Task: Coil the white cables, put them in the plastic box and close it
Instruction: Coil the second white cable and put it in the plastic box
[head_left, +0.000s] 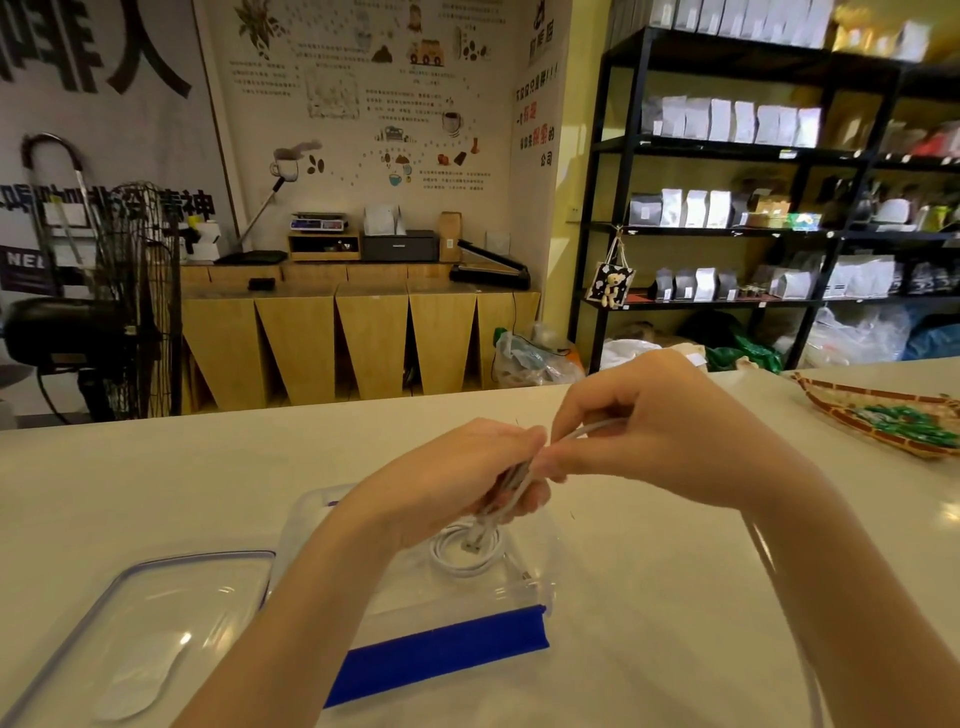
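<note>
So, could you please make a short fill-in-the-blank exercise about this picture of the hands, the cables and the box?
1. One coiled white cable already lies inside the clear plastic ____.
2. The left hand and right hand together hold a second cable ____ the box.
3. The lid lies on the counter, to the ____ of the box.

Missing words: box; above; left

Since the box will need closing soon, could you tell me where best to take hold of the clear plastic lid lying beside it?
Grip the clear plastic lid by its long right edge, nearest the clear plastic box, coming from above with the left hand. It lies flat on the white counter, so only its raised rim offers purchase.
</note>
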